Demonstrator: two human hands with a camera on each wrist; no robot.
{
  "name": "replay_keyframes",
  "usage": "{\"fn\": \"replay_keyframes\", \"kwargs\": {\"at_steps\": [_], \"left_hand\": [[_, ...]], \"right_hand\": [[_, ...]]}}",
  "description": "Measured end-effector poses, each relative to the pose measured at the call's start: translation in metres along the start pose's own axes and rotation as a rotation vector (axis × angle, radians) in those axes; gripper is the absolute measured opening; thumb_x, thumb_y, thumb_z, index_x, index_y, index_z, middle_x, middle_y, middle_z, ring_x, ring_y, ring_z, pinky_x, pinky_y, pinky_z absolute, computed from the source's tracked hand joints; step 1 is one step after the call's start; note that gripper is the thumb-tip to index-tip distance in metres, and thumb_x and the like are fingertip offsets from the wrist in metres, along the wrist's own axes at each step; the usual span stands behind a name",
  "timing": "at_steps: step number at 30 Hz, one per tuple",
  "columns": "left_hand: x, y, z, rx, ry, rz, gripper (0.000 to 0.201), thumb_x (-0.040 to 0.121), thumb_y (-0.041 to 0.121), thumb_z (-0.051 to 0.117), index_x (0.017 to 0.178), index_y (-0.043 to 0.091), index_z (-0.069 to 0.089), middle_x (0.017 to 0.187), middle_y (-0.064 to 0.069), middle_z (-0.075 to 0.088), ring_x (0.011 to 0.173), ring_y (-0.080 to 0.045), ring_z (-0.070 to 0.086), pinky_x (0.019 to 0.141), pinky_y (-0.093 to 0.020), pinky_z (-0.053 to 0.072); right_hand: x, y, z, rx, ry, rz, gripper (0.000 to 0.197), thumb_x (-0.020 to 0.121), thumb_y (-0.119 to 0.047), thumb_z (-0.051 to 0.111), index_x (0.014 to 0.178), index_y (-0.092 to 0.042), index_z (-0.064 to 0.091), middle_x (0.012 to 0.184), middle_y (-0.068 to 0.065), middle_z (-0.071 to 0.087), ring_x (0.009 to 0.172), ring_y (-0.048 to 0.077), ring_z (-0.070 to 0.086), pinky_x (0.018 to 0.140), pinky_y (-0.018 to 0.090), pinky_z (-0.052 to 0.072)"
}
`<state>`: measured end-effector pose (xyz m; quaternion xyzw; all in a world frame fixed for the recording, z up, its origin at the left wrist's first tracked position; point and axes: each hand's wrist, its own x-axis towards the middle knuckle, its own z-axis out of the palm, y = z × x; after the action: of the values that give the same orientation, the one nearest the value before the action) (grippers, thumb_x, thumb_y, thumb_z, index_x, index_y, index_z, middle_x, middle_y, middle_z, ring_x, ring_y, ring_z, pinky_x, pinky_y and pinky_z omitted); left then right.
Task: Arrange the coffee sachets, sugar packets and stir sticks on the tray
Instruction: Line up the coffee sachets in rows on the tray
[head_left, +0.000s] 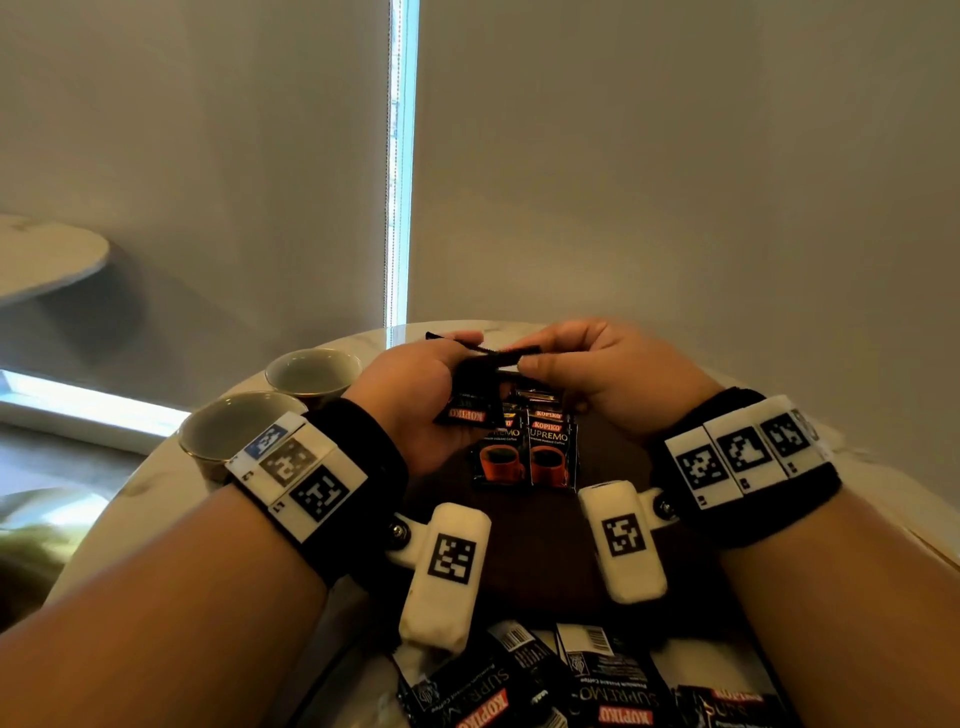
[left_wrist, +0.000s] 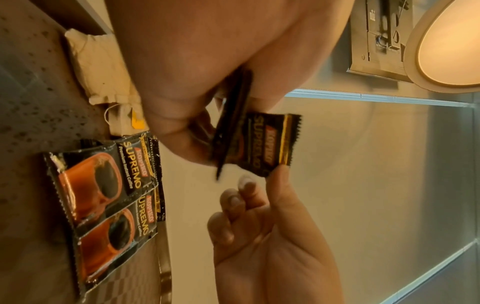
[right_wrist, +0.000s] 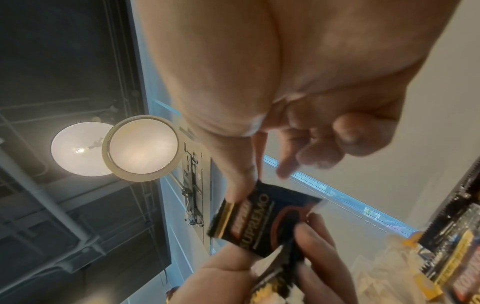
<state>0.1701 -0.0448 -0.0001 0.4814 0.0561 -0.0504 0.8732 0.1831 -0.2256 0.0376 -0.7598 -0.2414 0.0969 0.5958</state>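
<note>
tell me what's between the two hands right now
A black coffee sachet spans the gap, the left hand gripping one end, the right hand pinching the other; head view.

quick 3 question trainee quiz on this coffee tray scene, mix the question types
1. True or false: two coffee sachets lie face up, side by side, on the tray.
2. Which hand grips the small stack of sachets? A left hand B right hand C neither
3. Fill in: the right hand pinches the far ____ of the top sachet.

Key: 1 true; 2 A; 3 end
</note>
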Motion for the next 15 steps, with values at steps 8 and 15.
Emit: {"fn": "replay_keyframes", "kwargs": {"at_steps": [8,15], "left_hand": [[-0.004,0.000,0.000,0.071,-0.278,-0.138,0.070,0.088,0.048,0.073,0.142,0.008,0.054,0.126,-0.023,0.067,0.113,-0.042,0.067,0.100,-0.063,0.049],[-0.004,0.000,-0.002,0.191,-0.076,0.075,0.019,0.095,0.010,0.065,0.114,0.009,0.066,0.106,-0.023,0.073,0.096,-0.042,0.073,0.088,-0.061,0.056]], "right_hand": [[0.005,-0.001,0.003,0.308,0.233,0.042,0.007,0.091,-0.004,0.064,0.096,-0.002,0.060,0.077,0.013,0.068,0.064,0.021,0.068,0.051,0.028,0.055],[0.006,0.010,0.004,0.078,0.180,0.047,0.009,0.091,-0.004,0.065,0.090,-0.012,0.068,0.069,0.002,0.065,0.049,0.009,0.050,0.040,0.018,0.037]]}}
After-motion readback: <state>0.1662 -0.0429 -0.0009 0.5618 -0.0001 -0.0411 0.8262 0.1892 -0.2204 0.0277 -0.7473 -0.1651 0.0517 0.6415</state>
